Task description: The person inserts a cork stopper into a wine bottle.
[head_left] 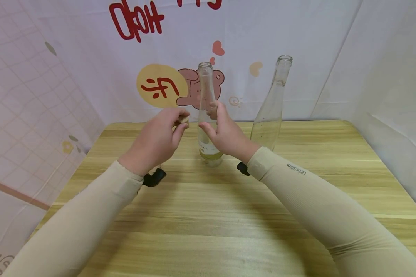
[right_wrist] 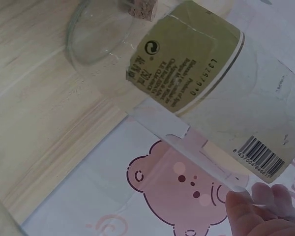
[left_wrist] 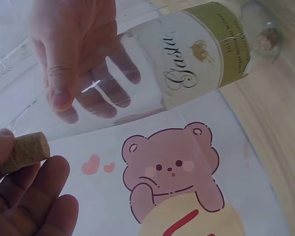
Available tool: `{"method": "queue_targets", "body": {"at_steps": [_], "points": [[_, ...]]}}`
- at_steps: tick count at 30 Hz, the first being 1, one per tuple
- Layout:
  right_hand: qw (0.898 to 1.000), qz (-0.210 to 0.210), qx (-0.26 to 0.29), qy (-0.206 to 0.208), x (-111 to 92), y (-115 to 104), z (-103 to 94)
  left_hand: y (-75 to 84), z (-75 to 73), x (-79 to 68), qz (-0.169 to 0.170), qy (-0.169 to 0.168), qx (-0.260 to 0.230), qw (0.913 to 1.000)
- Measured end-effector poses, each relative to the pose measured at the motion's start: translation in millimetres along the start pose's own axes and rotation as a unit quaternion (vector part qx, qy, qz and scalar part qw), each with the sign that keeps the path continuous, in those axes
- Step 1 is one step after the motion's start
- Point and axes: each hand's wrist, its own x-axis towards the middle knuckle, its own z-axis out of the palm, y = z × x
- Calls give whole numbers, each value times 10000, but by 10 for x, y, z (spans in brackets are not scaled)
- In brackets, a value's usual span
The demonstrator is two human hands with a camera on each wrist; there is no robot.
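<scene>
My left hand (head_left: 156, 136) pinches a cork (left_wrist: 29, 151) between thumb and fingers, left of a clear glass wine bottle (head_left: 206, 90). The bottle stands upright on the table. My right hand (head_left: 230, 134) grips it around the middle, thumb on the near side and fingers showing through the glass in the left wrist view. Its paper label (left_wrist: 184, 64) has a green-gold band and sits low on the body. The bottle's mouth is uncovered. Through the glass at its base, a piece of cork (left_wrist: 267, 39) shows.
A second clear bottle (head_left: 268, 115), unlabelled where visible and open at the top, stands to the right behind my right forearm. The wooden table (head_left: 201, 231) meets a white cloth backdrop (head_left: 256, 23) printed with a bear and hearts. Dark wrist mounts (head_left: 155, 177) hang below my wrists.
</scene>
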Motion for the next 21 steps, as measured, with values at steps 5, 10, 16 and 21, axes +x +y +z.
{"method": "queue_targets", "body": {"at_steps": [5, 10, 16, 21], "points": [[10000, 16, 30, -27, 0, 0, 2, 39, -45, 53, -11, 143, -114, 9998], [10000, 50, 29, -34, -5, -5, 0, 75, -78, 103, 32, 267, -165, 9995], [10000, 17, 25, -14, -7, 0, 5, 93, -97, 176, 100, 437, -205, 9988], [10000, -19, 72, -22, -8, 11, 10, 100, -116, 234, 69, 567, -288, 9980]]}}
